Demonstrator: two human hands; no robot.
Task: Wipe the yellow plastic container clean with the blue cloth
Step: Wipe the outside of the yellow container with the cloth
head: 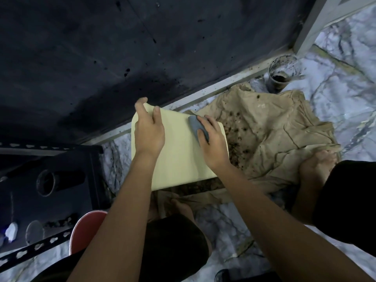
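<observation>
The pale yellow plastic container (179,151) is tilted up off the floor, its broad flat side facing me. My left hand (148,129) grips its far upper-left corner, fingers curled over the edge. My right hand (213,141) presses a folded blue-grey cloth (196,126) flat against the container's upper right part. Only the cloth's left edge shows from under my fingers. Soil is visible along the container's lower edge, near my knees.
A beige sheet (274,131) sprinkled with dark soil lies on the marble floor under and right of the container. A dirty glass jar (279,76) stands behind it by the dark wall. A black metal rack (50,180) stands at left; a red stool (85,231) sits beside my leg.
</observation>
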